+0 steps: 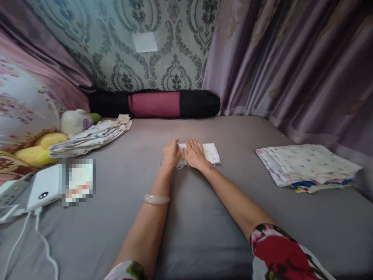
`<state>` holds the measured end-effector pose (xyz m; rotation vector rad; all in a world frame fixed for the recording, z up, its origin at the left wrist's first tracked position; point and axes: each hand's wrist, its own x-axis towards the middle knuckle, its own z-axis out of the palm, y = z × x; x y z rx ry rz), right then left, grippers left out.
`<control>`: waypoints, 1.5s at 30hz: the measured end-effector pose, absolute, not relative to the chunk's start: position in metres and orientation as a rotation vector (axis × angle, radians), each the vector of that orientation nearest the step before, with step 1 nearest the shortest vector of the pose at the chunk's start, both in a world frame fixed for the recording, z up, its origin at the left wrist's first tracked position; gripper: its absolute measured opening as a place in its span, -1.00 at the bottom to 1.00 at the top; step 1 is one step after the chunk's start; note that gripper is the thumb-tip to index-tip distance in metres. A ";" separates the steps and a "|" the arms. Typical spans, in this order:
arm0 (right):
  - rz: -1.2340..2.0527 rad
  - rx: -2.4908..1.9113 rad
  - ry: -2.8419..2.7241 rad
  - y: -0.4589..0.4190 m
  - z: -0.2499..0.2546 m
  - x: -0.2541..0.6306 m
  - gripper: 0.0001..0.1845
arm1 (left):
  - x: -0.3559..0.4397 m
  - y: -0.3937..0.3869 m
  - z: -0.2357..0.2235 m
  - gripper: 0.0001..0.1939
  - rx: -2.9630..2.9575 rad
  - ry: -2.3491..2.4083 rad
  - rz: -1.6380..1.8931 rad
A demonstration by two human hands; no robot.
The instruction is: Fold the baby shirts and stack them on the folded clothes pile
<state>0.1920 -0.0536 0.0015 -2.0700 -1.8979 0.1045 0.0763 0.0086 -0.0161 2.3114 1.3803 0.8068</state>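
A small folded white cloth (212, 151) is lying flat on the grey-sheeted bed (116, 186), in front of the person and well apart from the folded cloth stack (309, 163) on the right. It is looking light, soft and limp, unlikely to break but probably prone to creasing or slipping out of its layers; the folded edges are seeming the best places to take hold, with a flat palm steadying the middle. The right hand (193, 153) is resting palm down on it, its grip open, the fingers pointing forward and slightly apart. The left hand (171, 154) is standing more on edge at the cloth's left end, thumb uppermost; its fingers are mostly hiding, so whether that grip is pinching fabric cannot be told. Both forearms are slanting inward and nearly meeting at the wrists, the left one wearing a pale bracelet (156, 199).
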 end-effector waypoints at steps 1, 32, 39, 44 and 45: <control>0.083 -2.089 -1.874 -0.056 0.000 0.197 -0.41 | 0.079 0.006 -0.016 -0.60 2.360 1.348 0.795; 0.078 -2.271 -1.687 -0.072 -0.009 0.227 -0.41 | 0.090 -0.016 -0.011 -0.48 2.688 1.391 0.375; 0.112 -2.331 -1.713 -0.072 -0.011 0.227 -0.39 | 0.090 -0.013 -0.017 -0.47 2.661 1.418 0.230; 0.113 -2.335 -1.715 -0.072 -0.011 0.227 -0.38 | 0.090 -0.013 -0.016 -0.47 2.660 1.397 0.241; 0.121 -2.337 -1.716 -0.072 -0.011 0.227 -0.38 | 0.089 -0.014 -0.016 -0.47 2.661 1.393 0.244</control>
